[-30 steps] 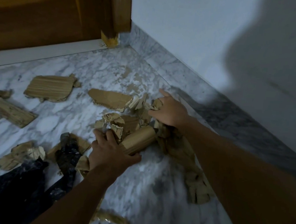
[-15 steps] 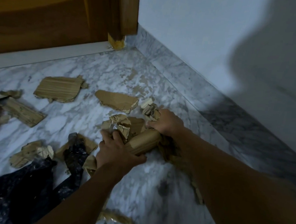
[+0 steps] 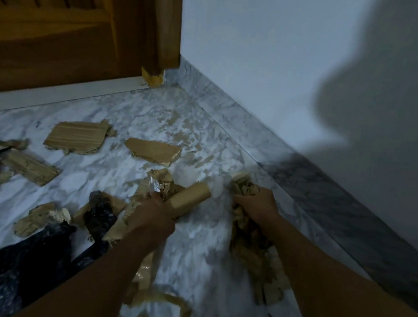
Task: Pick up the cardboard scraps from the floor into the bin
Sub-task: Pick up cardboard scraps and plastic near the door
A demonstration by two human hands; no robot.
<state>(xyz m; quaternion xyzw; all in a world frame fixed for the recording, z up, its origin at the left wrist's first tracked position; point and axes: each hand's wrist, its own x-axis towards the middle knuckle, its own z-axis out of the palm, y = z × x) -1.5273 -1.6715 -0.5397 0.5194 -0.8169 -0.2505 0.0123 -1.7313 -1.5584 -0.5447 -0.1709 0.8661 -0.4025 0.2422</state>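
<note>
Torn brown cardboard scraps lie scattered over the marble floor (image 3: 114,174). My left hand (image 3: 151,219) is closed around a rolled cardboard tube (image 3: 191,197) together with some crumpled scraps. My right hand (image 3: 257,204) grips a bunch of small cardboard scraps (image 3: 246,187), and more torn pieces hang below it along my forearm. Two flat pieces, a ribbed scrap (image 3: 77,138) and a smooth scrap (image 3: 152,151), lie farther away. A black plastic bin bag (image 3: 21,263) lies open at the lower left.
A wooden door (image 3: 69,30) closes the far side. A white wall (image 3: 288,63) with a marble skirting (image 3: 325,208) runs along the right. More scraps lie at the left edge (image 3: 18,165) and near my left forearm (image 3: 158,299).
Both hands have closed and pulled toward me. The right hand left the spot near the tube and now clutches a bunch of scraps; the left hand has wrapped around the tube.
</note>
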